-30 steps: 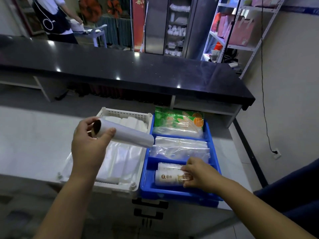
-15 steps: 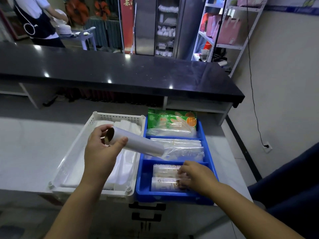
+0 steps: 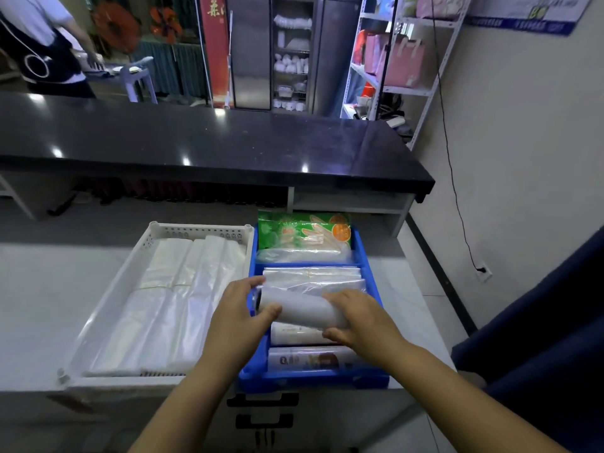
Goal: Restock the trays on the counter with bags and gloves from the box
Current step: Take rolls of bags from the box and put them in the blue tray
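At lower centre of the frame, the left hand (image 3: 240, 317) and right hand (image 3: 359, 322) each curl around an end of a white cylindrical roll of plastic bags (image 3: 304, 310). They hold it over the near end of the blue plastic tray (image 3: 313, 380) on the table, where 2 printed rolls (image 3: 313, 359) lie. Placement appears to be under way. The next move likely calls for lowering the roll beside them and letting go.

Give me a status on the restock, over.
Left hand and right hand both grip the white roll. Roll above near compartment of blue tray. Beneath, two rolls already in place.
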